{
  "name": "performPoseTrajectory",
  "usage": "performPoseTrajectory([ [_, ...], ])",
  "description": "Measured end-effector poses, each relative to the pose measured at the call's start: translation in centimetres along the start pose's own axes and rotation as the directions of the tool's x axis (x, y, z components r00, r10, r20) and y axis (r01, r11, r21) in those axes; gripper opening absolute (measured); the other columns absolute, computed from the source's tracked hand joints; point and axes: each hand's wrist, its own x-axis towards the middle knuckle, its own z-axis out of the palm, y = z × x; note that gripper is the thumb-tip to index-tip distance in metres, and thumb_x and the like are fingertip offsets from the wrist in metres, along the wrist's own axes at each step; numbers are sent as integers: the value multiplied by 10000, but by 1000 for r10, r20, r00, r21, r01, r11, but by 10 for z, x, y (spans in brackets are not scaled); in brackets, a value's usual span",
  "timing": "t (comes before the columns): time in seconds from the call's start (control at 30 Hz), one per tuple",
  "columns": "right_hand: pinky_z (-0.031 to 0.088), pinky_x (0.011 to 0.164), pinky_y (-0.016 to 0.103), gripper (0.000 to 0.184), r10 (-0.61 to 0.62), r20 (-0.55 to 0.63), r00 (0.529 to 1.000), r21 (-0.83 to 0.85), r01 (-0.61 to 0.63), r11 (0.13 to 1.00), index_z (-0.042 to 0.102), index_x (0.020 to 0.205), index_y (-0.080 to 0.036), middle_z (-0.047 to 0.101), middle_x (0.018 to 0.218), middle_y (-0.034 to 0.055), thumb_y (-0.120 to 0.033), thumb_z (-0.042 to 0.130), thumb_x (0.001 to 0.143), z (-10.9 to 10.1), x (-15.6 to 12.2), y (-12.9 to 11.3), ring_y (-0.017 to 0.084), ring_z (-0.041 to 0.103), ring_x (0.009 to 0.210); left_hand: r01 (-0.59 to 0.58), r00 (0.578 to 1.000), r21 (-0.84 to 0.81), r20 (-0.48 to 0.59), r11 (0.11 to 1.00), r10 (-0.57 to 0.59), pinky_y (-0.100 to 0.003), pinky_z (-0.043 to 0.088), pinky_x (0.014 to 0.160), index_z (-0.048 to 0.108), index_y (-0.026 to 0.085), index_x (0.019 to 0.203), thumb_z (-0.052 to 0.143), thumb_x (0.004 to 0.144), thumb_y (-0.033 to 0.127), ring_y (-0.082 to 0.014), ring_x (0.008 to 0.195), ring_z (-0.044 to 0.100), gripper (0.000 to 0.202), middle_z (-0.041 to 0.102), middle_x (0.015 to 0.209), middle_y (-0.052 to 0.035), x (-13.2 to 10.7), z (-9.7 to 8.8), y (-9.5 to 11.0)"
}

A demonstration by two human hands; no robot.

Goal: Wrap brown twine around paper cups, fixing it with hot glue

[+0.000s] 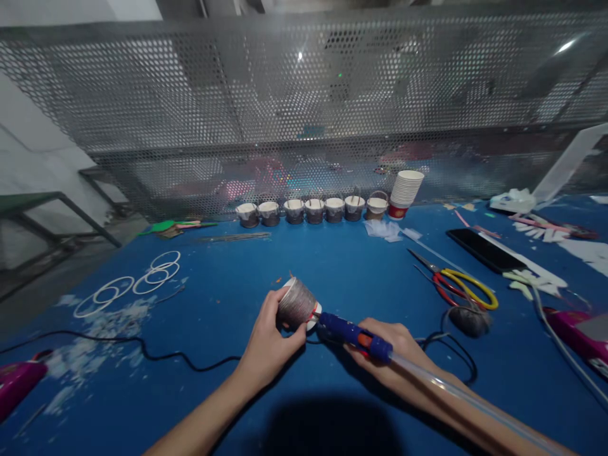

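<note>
Near the middle of the blue table, my left hand [274, 339] grips a paper cup [297, 303] wound with grey yarn. The cup lies tilted, one end toward my right hand, and a bit of red shows at that end. My right hand [392, 351] is wrapped round a blue glue gun [344, 328] with an orange trigger. Its nozzle meets the cup's near right end. A long clear glue stick [456, 387] runs out of the gun's back, over my right forearm. My right fingers are partly hidden behind the gun.
Several yarn-wrapped cups [314, 212] line the back, beside a stack of paper cups [406, 190]. To the right lie scissors [458, 285], a yarn ball [469, 321] and a phone [485, 249]. White rings [156, 273] and a black cord [190, 366] are on the left.
</note>
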Motion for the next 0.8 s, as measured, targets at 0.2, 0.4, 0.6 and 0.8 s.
performPoseTrajectory([
  [0.2,385,458,238,183,-83,-1,997,-25,83,996,532,724,-220,612,588,5,-270,510,898,-2,0,0,119,534,455,23,1000,0,18,1000,-23,-280,463,652,496,215,1151,613,729,230,-158,812,565,439,574,1021,-45,-1,-1,-3],
  [0.4,394,473,250,195,-58,-11,998,-53,58,997,536,738,-228,615,600,10,-288,488,917,0,-2,2,127,540,463,29,999,-3,23,1000,-29,-284,466,652,501,223,1152,614,724,244,-149,779,566,442,579,1014,-38,-1,-2,-1],
  [0.6,365,483,233,199,-80,65,995,-97,86,992,538,730,-196,621,616,18,-287,474,895,1,-5,3,118,551,483,34,999,-1,23,999,-34,-283,469,627,520,222,1141,622,711,239,-147,734,563,443,595,952,-26,0,-2,3],
  [0.8,367,497,216,205,-23,68,997,-106,30,994,537,730,-197,623,608,16,-282,481,908,-7,-2,0,101,534,485,21,1000,-11,21,1000,-21,-277,468,632,520,217,1153,606,709,225,-146,738,570,453,598,972,-30,1,-3,5],
])
